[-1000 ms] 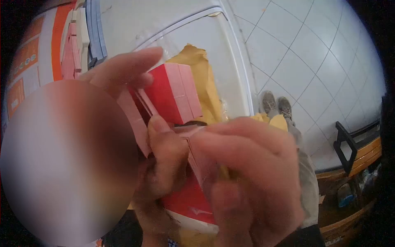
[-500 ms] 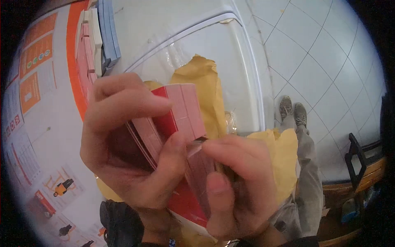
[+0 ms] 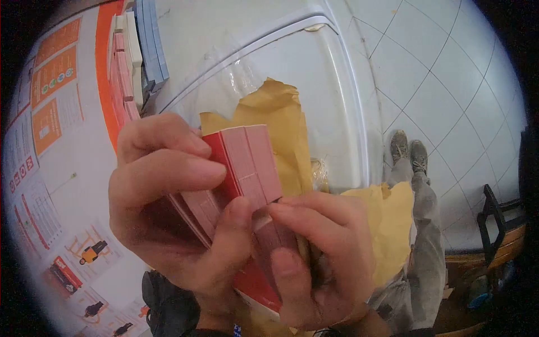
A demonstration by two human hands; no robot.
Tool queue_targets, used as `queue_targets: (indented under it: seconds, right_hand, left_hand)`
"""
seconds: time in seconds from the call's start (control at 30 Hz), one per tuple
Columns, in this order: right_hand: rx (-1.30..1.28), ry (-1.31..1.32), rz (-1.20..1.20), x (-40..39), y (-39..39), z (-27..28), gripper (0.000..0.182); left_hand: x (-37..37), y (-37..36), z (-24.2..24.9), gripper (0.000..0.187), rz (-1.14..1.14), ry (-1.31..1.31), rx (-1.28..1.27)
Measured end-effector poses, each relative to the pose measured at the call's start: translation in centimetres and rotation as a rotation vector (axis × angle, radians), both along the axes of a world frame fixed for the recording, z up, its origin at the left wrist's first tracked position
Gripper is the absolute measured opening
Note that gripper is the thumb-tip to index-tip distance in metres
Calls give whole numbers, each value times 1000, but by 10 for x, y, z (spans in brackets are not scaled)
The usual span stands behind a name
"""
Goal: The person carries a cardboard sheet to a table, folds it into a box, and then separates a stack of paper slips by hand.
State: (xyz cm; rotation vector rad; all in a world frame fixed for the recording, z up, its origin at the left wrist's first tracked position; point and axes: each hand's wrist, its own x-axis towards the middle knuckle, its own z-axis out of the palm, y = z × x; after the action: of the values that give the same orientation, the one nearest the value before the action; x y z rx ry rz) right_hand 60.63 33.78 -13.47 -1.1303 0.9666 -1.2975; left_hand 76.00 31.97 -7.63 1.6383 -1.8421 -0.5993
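Observation:
A stack of red-covered booklets [image 3: 251, 168] with pink page edges is held up in front of me, tilted. My left hand [image 3: 185, 196] wraps around it from the left, fingers over the upper part and thumb on the page edges. My right hand [image 3: 325, 253] is closed around the lower right part, its index fingertip touching a small dark gap in the edges. Part of the lower stack lies hidden behind my fingers. Crumpled brown wrapping paper [image 3: 281, 123] spreads behind and beneath the stack.
A white surface with a raised rim [image 3: 342, 73] lies below. Pink blocks [image 3: 123, 73] and a blue stack [image 3: 150, 39] stand upper left beside a printed poster [image 3: 62, 185]. At right are a tiled floor [image 3: 432, 101], shoes [image 3: 409, 150] and a wooden bench [image 3: 508, 244].
My view has shifted slightly, so the surroundings appear a little displaced. The upper fingers of my left hand have shifted on the stack; my right fingertip stays at the gap.

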Motion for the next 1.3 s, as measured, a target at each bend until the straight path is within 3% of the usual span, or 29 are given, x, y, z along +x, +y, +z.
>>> queue_targets:
  seconds: [0.13, 0.4, 0.6, 0.7, 0.8, 0.93, 1.1, 1.17, 1.3]
  right_hand:
    - [173, -81, -11, 5, 4, 1, 25]
    - [-114, 58, 39, 3, 17, -26, 28]
    - [-32, 2, -212, 22, 1, -1, 20]
    - [84, -32, -118, 14, 1, 2, 18]
    - [-47, 10, -185, 25, 8, -6, 20]
    - [-109, 21, 40, 4, 13, -25, 28]
    - [97, -140, -55, 18, 9, -6, 20]
    - [-11, -71, -8, 14, 21, -22, 27]
    - [-85, -15, 36, 10, 20, -28, 32]
  left_hand:
    - [-1, 1, 3, 46, 18, -2, 21]
    - [2, 1, 4, 44, -9, 7, 25]
    - [0, 0, 5, 45, -20, 25, 33]
    - [2, -1, 5, 45, -34, 16, 32]
    - [1, -1, 5, 45, -38, 30, 36]
    - [3, 0, 7, 45, -29, 9, 45]
    - [2, 2, 2, 48, -6, 17, 2]
    - [7, 1, 3, 52, -35, -43, -10]
    - [-10, -2, -10, 64, 139, -27, -103]
